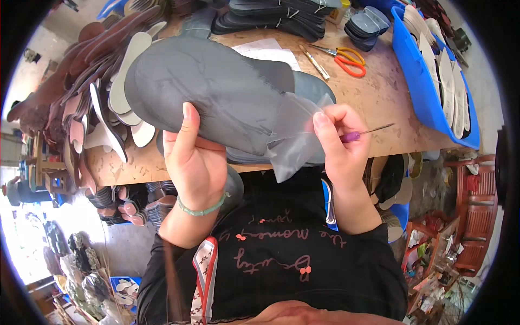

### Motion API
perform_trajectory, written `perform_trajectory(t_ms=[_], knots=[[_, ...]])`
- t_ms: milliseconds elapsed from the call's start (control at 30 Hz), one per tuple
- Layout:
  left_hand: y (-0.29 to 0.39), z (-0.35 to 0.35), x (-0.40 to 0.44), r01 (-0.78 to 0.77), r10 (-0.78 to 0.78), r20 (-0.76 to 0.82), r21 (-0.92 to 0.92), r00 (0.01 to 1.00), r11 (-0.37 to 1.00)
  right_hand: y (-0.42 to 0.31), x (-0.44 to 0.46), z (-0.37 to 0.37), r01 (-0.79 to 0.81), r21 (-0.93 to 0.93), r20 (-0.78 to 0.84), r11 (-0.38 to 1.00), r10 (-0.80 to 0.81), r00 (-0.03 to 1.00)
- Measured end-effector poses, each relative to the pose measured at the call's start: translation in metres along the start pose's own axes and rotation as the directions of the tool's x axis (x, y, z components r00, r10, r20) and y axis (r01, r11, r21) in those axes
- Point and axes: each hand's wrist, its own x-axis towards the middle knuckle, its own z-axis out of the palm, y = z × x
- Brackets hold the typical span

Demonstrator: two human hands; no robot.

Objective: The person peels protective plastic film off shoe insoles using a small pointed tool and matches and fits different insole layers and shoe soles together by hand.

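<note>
My left hand (pixel 195 157) grips the near edge of a large dark grey insole (pixel 206 81), thumb on top and fingers underneath. A clear plastic film (pixel 295 127) stands off the insole's right end, its torn edge running across the grey surface. Between thumb and forefinger, my right hand (pixel 344 141) pinches this film. The same hand also holds an awl (pixel 352 137) with a purple handle, its thin metal point aimed right. More grey insoles (pixel 314 89) lie partly hidden under the held one.
Orange-handled scissors (pixel 349 60) and a pen-like stick (pixel 314 62) lie on the wooden table (pixel 384 103). A blue crate (pixel 433 92) of insoles stands at the right edge. Tied dark stacks (pixel 271 19) sit at the back; brown and white insoles (pixel 124 81) pile up at left.
</note>
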Motion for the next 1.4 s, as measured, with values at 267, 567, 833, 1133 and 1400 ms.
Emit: perform_trajectory(t_ms=[267,567,833,1133,1400], knots=[[-0.005,-0.002,0.006,0.162,-0.155,0.053,-0.176,0.986,0.971,0.003,0.008,-0.003,-0.317,0.759,0.258,0.569,0.184,0.948],[0.002,0.007,0.004,-0.104,0.119,0.097,-0.152,0.988,0.983,-0.002,0.01,-0.024,-0.191,0.676,-0.109,0.711,0.353,0.929],[0.004,0.009,0.008,-0.242,0.246,0.055,-0.064,0.968,0.968,0.007,-0.003,-0.071,-0.048,0.711,-0.112,0.701,0.179,0.977],[0.011,0.007,0.004,-0.363,0.359,0.076,0.052,0.93,0.93,-0.001,-0.011,-0.103,-0.011,0.491,-0.341,0.871,0.203,0.918],[0.015,0.0,0.002,-0.306,0.318,-0.011,0.247,0.948,0.92,0.005,-0.037,-0.157,0.018,0.4,-0.486,0.916,0.195,0.852]])
